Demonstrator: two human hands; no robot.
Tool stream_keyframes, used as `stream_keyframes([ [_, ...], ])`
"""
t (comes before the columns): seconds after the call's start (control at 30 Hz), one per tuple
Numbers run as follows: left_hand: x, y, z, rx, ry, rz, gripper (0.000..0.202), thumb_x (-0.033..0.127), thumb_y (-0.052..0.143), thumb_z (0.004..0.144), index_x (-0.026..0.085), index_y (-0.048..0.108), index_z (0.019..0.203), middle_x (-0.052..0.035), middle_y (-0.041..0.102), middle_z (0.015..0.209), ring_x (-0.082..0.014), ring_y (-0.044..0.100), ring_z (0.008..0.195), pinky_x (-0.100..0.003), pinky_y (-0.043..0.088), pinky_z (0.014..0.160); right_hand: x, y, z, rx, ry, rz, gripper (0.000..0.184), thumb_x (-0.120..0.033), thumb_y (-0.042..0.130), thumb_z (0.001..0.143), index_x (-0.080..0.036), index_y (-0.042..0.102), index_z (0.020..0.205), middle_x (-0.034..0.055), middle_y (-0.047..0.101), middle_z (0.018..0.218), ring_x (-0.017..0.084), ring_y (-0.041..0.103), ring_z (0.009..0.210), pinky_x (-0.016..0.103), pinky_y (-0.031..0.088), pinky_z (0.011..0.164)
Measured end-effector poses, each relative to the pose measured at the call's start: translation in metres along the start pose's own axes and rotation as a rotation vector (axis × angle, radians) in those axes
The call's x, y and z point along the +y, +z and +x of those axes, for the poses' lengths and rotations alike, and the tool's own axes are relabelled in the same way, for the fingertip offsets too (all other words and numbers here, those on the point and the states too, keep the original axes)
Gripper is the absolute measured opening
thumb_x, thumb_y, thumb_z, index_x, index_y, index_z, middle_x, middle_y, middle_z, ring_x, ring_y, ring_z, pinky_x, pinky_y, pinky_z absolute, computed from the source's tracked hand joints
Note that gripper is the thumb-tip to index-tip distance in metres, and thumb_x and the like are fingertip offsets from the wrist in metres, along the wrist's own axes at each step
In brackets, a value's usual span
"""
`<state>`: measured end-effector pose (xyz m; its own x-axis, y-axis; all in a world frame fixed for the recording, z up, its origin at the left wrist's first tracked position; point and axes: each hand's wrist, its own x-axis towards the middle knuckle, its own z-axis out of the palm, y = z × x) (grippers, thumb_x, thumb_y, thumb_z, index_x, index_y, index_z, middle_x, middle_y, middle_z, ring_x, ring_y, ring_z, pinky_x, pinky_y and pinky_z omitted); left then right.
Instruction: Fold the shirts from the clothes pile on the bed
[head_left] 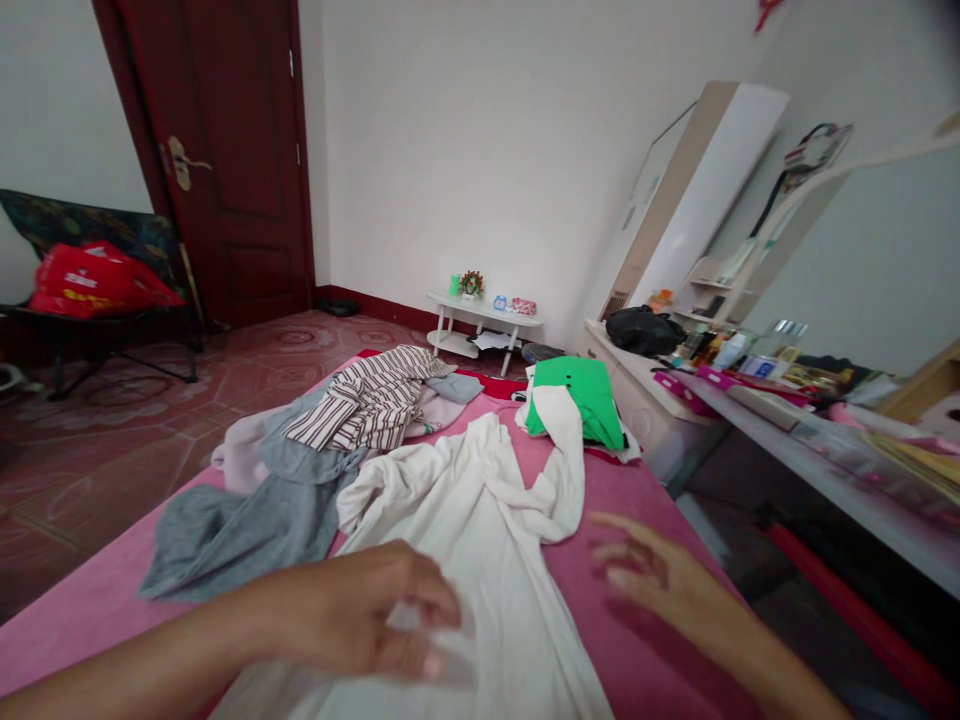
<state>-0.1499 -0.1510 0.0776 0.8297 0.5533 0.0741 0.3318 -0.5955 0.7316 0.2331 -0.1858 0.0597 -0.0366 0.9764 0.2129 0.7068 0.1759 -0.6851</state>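
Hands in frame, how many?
2: the left hand over the white garment, the right hand over the pink cover. No others show; blur leaves contact unclear.

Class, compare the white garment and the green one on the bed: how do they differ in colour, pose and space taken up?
The white garment is pale and plain, while the green garment is bright with small dark marks. The white garment lies stretched out and creased; the green garment looks folded, compact. The white garment covers much more area than the green garment. Both are on the pink bed.
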Motion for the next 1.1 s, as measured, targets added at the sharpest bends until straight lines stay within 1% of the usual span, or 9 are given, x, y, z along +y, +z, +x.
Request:
stream_keyframes([
  [0.17,-0.033,0.043,0.061,0.119,-0.118,0.409,0.055,0.039,0.052,0.089,0.019,0.043,0.14,-0.0159,0.038,0.147,-0.0347,0.035,0.135,-0.051,0.03,0.111,0.048,0.045,0.098,0.234,0.088,-0.125,0.065,-0.042,0.06,0.067,-0.014,0.06,0.125,0.0162,0.059,0.123,0.03,0.052,0.118,0.043,0.041,0.1],
  [0.27,-0.057,0.066,0.071,0.162,-0.089,0.53,0.054,0.042,0.041,0.095,0.026,0.033,0.146,-0.0102,0.024,0.156,-0.0354,0.016,0.143,-0.059,0.017,0.114,0.06,0.073,0.119,0.195,0.17,-0.237,0.066,-0.043,0.062,0.068,-0.015,0.057,0.128,0.015,0.061,0.118,0.03,0.057,0.111,0.04,0.045,0.093],
  [0.4,-0.064,0.071,0.067,0.187,-0.054,0.56,0.054,0.048,0.036,0.096,0.029,0.029,0.147,-0.0077,0.023,0.156,-0.0336,0.016,0.143,-0.059,0.019,0.114,0.051,0.089,0.117,0.064,0.088,-0.196,0.028,-0.032,0.053,0.075,-0.02,0.07,0.092,0.0066,0.071,0.091,0.023,0.066,0.085,0.031,0.048,0.076],
  [0.5,-0.062,0.069,0.065,0.201,-0.049,0.565,0.054,0.046,0.037,0.096,0.029,0.029,0.147,-0.0074,0.023,0.156,-0.0331,0.016,0.143,-0.058,0.02,0.114,0.048,0.063,0.098,0.116,0.048,-0.302,0.023,-0.022,0.046,0.072,-0.022,0.068,0.08,0.0038,0.071,0.081,0.022,0.066,0.078,0.029,0.046,0.072],
  [0.63,-0.06,0.069,0.066,0.206,-0.053,0.563,0.054,0.044,0.039,0.096,0.029,0.032,0.146,-0.008,0.023,0.156,-0.0338,0.016,0.143,-0.058,0.019,0.114,0.068,-0.013,0.055,0.3,0.233,-0.65,0.027,-0.029,0.044,0.077,-0.025,0.067,0.09,0.0071,0.07,0.091,0.027,0.066,0.076,0.033,0.045,0.065],
  [0.73,-0.058,0.069,0.067,0.193,-0.068,0.559,0.054,0.043,0.04,0.095,0.028,0.032,0.147,-0.0089,0.022,0.156,-0.0348,0.016,0.143,-0.059,0.019,0.114,0.088,-0.058,0.023,0.106,0.412,-0.773,0.025,-0.03,0.044,0.079,-0.029,0.068,0.088,0.0071,0.07,0.083,0.028,0.067,0.072,0.036,0.046,0.063],
  [0.8,-0.056,0.068,0.067,0.186,-0.076,0.554,0.054,0.042,0.04,0.095,0.027,0.032,0.146,-0.0093,0.022,0.156,-0.035,0.015,0.143,-0.059,0.019,0.114,0.093,-0.066,0.011,-0.046,0.443,-0.809,0.025,-0.022,0.046,0.076,-0.03,0.07,0.081,0.0076,0.069,0.081,0.029,0.068,0.074,0.038,0.047,0.065],
  [0.97,-0.053,0.066,0.066,0.178,-0.079,0.531,0.055,0.041,0.042,0.094,0.024,0.034,0.145,-0.011,0.024,0.155,-0.0359,0.017,0.143,-0.059,0.019,0.113,0.059,-0.013,0.028,0.178,0.058,-0.948,0.04,-0.019,0.057,0.069,-0.023,0.071,0.107,0.0174,0.049,0.135,0.041,0.05,0.119,0.051,0.046,0.089],
  [1.1,-0.053,0.067,0.065,0.244,-0.031,0.465,0.046,0.037,0.05,0.09,0.025,0.05,0.134,-0.0085,0.041,0.147,-0.0331,0.032,0.137,-0.053,0.028,0.112,0.019,0.066,0.064,0.043,-0.185,-0.539,0.034,-0.026,0.053,0.079,-0.022,0.067,0.109,0.0116,0.044,0.141,0.028,0.048,0.125,0.042,0.041,0.103],
])
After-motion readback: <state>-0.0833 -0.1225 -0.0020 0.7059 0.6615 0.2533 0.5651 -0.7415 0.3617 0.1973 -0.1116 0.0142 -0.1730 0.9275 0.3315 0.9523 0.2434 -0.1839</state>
